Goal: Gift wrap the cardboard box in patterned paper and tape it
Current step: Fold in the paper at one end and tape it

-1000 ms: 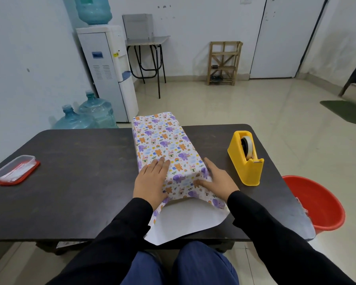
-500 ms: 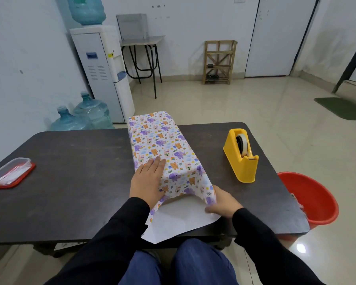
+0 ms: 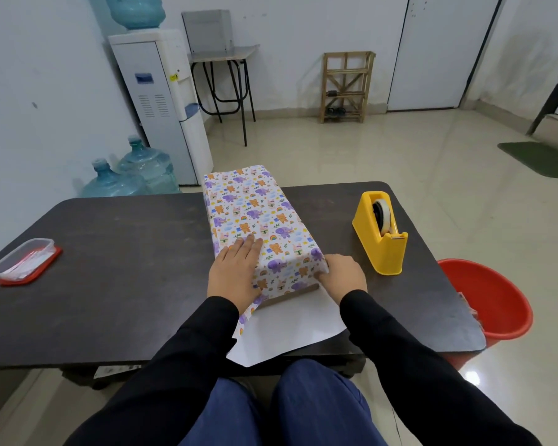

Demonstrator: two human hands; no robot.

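1. Head view: the box lies lengthwise mid-surface. The paper covers its top and long sides. The near end is not yet closed: a strip of bare cardboard shows, and the paper's white underside spreads flat toward the person.
2. The left hand lies flat with straight fingers, pressing the paper onto the top near the open end.
3. The right hand sits at the near right corner, fingers curled against the paper's edge. I cannot tell whether it pinches or only pushes.
4. The step looks like folding in the right side of the near end. Keep the left hand pressing so the wrap cannot slide, push the side paper flush against the cardboard, and crease it sharply along the box edge.
5. The dispenser stands near the right hand. Reach for it only once the fold holds.
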